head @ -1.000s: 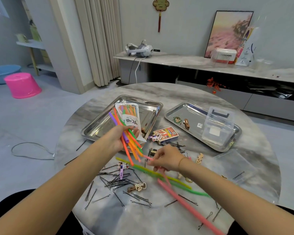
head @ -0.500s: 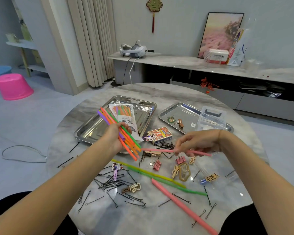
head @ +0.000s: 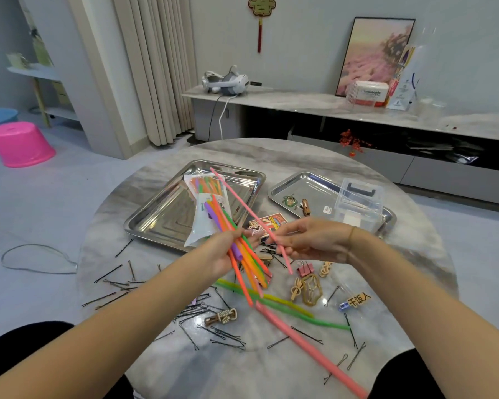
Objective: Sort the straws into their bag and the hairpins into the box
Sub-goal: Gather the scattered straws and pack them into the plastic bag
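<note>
Head view is showing the job at roughly its first half, by my judgement. The left hand (head: 224, 256) is gripping a bundle of straws (head: 244, 260) together with the bag (head: 200, 223), holding both above the left tray (head: 156, 223). Some straws are showing through the bag's upper part, though I cannot tell whether the bundle's tips are sitting inside it. The right hand (head: 311, 240) is pinching a thin pink straw (head: 239, 203), which is slanting up over that tray just beside the bundle, seemingly on its way to join it.

Three more straws are lying on the table (head: 271, 152) below the hands: a yellow straw (head: 283, 300), a green straw (head: 329, 323) and a thick pink straw (head: 314, 351). Straw gathering is looking mostly done, but bagging is not finished.

Hairpins (head: 193, 312) are lying scattered across the near side of the table, well apart from the box (head: 357, 205), which is sitting on the right tray (head: 274, 191). No dark pins are showing inside it, so that half is looking untouched.
</note>
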A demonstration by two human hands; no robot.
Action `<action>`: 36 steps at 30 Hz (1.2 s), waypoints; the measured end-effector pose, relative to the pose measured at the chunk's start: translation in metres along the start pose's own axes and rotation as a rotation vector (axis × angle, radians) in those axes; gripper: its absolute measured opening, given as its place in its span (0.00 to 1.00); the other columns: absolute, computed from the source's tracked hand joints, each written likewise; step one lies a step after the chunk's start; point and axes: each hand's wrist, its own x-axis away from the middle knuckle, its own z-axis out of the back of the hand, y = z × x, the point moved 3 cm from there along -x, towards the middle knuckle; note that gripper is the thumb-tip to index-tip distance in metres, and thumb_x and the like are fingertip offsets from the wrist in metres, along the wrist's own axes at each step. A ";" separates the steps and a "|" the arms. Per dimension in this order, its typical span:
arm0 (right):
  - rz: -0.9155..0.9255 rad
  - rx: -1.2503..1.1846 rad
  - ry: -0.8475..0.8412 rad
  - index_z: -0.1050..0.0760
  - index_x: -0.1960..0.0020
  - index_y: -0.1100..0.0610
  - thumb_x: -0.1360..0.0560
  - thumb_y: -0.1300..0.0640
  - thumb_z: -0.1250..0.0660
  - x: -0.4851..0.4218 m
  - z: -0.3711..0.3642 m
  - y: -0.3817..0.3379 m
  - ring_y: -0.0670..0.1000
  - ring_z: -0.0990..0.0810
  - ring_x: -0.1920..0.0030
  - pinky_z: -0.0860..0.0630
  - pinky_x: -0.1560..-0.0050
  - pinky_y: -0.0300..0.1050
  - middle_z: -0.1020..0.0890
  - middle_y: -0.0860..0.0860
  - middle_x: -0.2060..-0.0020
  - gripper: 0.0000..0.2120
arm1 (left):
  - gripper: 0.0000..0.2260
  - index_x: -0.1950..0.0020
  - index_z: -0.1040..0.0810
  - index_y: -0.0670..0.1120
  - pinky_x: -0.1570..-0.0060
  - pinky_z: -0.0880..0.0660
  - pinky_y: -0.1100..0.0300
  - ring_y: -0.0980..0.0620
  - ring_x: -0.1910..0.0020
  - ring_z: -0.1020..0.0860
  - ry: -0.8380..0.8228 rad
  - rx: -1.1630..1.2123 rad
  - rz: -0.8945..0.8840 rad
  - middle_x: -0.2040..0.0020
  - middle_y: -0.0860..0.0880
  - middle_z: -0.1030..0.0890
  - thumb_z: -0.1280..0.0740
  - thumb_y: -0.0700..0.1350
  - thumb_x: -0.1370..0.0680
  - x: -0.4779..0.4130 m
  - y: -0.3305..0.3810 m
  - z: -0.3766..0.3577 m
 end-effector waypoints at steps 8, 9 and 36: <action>0.025 0.180 0.140 0.27 0.64 0.61 0.23 0.62 0.37 -0.027 -0.015 0.025 0.40 0.30 0.77 0.31 0.74 0.29 0.28 0.52 0.73 0.11 | 0.16 0.36 0.29 0.37 0.52 0.24 0.44 0.41 0.35 0.27 -0.121 0.104 0.048 0.36 0.40 0.25 0.50 0.44 0.16 0.004 -0.010 -0.013; 0.023 0.168 0.143 0.27 0.64 0.61 0.22 0.62 0.37 -0.029 -0.017 0.026 0.40 0.30 0.78 0.31 0.74 0.29 0.28 0.51 0.75 0.11 | 0.16 0.40 0.27 0.38 0.48 0.27 0.42 0.41 0.34 0.28 -0.125 0.137 0.048 0.36 0.40 0.25 0.50 0.44 0.16 0.005 -0.010 -0.013; -0.049 1.428 0.302 0.20 0.53 0.50 0.32 0.42 0.28 -0.030 -0.026 0.048 0.54 0.22 0.49 0.29 0.58 0.43 0.20 0.51 0.51 0.13 | 0.12 0.58 0.27 0.37 0.75 0.22 0.62 0.51 0.76 0.21 0.120 0.230 -0.110 0.72 0.45 0.22 0.44 0.39 0.18 -0.001 0.029 0.007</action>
